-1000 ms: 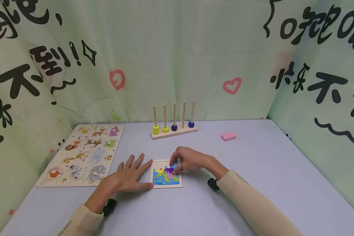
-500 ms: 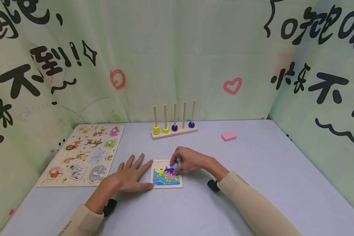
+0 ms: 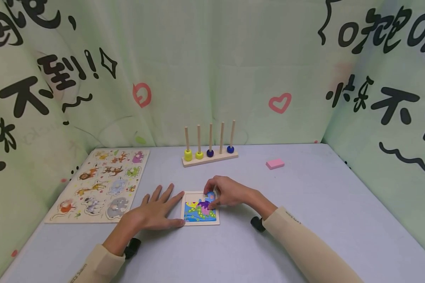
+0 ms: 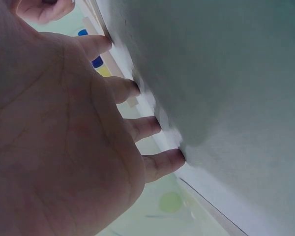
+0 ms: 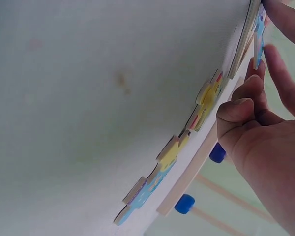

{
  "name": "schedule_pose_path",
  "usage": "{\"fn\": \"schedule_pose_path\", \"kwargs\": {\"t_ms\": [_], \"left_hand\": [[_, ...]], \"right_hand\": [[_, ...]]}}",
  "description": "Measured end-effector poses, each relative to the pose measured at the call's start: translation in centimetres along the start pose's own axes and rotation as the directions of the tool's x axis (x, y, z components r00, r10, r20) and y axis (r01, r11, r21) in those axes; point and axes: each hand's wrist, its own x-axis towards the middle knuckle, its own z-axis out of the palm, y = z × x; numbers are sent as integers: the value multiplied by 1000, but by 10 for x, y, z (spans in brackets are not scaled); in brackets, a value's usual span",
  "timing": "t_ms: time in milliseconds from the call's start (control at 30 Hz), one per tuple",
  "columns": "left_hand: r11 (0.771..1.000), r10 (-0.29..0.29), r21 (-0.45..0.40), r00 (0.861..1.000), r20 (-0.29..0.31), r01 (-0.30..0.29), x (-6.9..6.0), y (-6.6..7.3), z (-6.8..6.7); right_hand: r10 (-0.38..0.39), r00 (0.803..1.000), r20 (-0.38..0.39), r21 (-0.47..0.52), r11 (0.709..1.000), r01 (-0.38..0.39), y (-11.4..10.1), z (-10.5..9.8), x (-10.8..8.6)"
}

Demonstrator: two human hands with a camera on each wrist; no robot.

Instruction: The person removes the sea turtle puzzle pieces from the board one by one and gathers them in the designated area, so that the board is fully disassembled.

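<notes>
A small jigsaw puzzle in a pale wooden frame (image 3: 202, 223) lies on the table, its picture blue, purple, yellow and green. My left hand (image 3: 152, 214) is spread flat on the table, with index fingertip and thumb at the frame's left edge. At the upper right of the puzzle my right hand (image 3: 230, 192) pinches a blue jigsaw piece (image 3: 210, 195). In the right wrist view this piece (image 5: 258, 46) stands tilted up from the frame. The right hand partly hides that corner in the head view.
Loose jigsaw pieces, one yellow (image 5: 206, 101) and one blue and yellow (image 5: 155, 179), lie beyond the right hand. Behind is a peg stand (image 3: 212, 159) with yellow and blue beads. A pink block (image 3: 275, 164) sits right, an animal puzzle board (image 3: 102, 184) left.
The right fingertips have shifted slightly, and more of the blue jigsaw piece shows, tipped up at the upper right corner. My left hand stays where it was.
</notes>
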Motion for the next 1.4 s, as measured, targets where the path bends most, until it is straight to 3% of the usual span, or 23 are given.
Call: {"fn": "schedule_pose_path", "kwargs": {"t_ms": [633, 1033, 1400], "left_hand": [[1000, -1, 6, 999, 35, 0, -2, 2, -4], [1000, 6, 6, 1000, -12, -6, 2, -3, 3], [1000, 16, 2, 1000, 24, -16, -10, 11, -12]], "right_hand": [[-33, 999, 7, -60, 998, 33, 6, -10, -7], [-24, 1000, -13, -81, 996, 22, 6, -8, -9], [-55, 998, -25, -98, 994, 52, 11, -15, -16]]}}
